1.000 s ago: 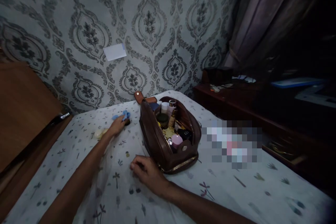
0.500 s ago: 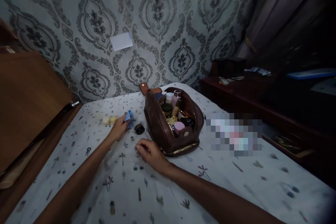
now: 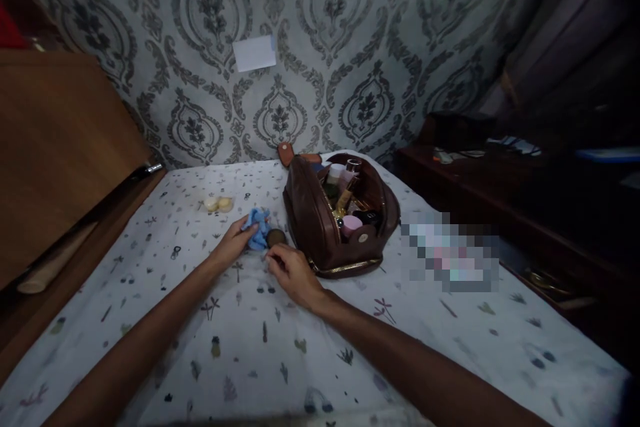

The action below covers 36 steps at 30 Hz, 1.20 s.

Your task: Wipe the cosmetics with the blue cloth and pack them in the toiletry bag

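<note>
My left hand [image 3: 236, 241] has its fingers closed on a crumpled blue cloth [image 3: 258, 229]. Right beside the cloth sits a small dark round jar [image 3: 276, 237], against the side of the bag. My right hand [image 3: 294, 275] is curled just below the jar, thumb and fingers drawn together; whether anything is between them I cannot make out. The brown leather toiletry bag [image 3: 313, 227] stands unzipped to the right of both hands. Inside it are several cosmetics, among them a pink-lidded jar [image 3: 352, 225] and a gold-toned bottle [image 3: 345, 199].
Pale yellow round items [image 3: 219, 203] lie on the patterned sheet [image 3: 265, 373] to the left. A wooden panel [image 3: 65, 160] borders the left side, and a dark red cabinet [image 3: 450, 177] the right. A blurred-out patch covers something right of the bag.
My left hand has moved right with the blue cloth, which now shows more spread out next to the dark jar. My right hand has come up close to the jar. The view has shifted.
</note>
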Available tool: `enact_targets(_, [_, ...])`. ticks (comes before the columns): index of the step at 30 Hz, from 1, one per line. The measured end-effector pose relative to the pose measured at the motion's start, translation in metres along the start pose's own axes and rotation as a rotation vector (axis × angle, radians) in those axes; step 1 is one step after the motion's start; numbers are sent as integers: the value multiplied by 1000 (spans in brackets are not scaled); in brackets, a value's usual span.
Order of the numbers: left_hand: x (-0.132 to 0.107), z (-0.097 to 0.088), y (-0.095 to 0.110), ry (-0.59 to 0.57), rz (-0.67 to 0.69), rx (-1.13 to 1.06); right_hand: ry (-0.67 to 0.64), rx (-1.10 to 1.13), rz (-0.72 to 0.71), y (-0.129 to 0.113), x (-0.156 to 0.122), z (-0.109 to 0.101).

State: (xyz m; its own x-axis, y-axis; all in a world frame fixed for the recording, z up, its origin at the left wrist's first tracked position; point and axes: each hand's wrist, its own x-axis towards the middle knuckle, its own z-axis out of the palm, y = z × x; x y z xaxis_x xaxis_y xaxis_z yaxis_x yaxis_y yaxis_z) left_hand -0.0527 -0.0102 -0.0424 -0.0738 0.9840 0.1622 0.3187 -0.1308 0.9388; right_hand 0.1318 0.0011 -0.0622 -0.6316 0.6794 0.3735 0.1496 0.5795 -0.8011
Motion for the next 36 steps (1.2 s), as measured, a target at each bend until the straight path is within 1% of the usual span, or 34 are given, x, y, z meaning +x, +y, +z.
enact_targets(4, [-4,12,3,-19,40,-20,66,-63,34,2,-5,1])
enact_targets(7, [-11,13,7,-34,27,-92,113,-150,5,4,-9,3])
enact_targets(9, [-17,10,8,-26,0,-150,116,-170,-8,6,-10,4])
enact_targets(11, [-24,5,5,-8,-53,-257,108,-179,-10,7,-10,5])
enact_targets(15, [-38,-9,-4,41,-169,-479,3,-190,16,8,-8,5])
enact_targets(17, [-44,-16,-7,61,-187,-521,-36,-215,31,6,-8,5])
enact_targets(21, [-51,-24,-7,99,-191,-626,-42,-352,39,1,-9,8])
enact_targets(24, [-53,-23,-5,94,-193,-671,-35,-461,49,-3,-6,11])
enact_targets(27, [-53,-21,-4,139,-189,-660,-36,-476,63,-4,0,12])
enact_targets(29, [-53,-21,-4,191,-172,-625,-22,-414,60,-3,4,11])
enact_targets(31, [-53,-23,-2,209,-128,-528,12,-262,65,-2,6,11])
enact_targets(32, [-54,-25,-1,207,-93,-447,28,-141,85,-2,6,11])
enact_targets(34, [-57,-27,4,170,-2,-277,34,169,176,-2,6,13])
enact_targets(36, [-62,-27,8,77,79,-157,8,494,294,-3,4,16])
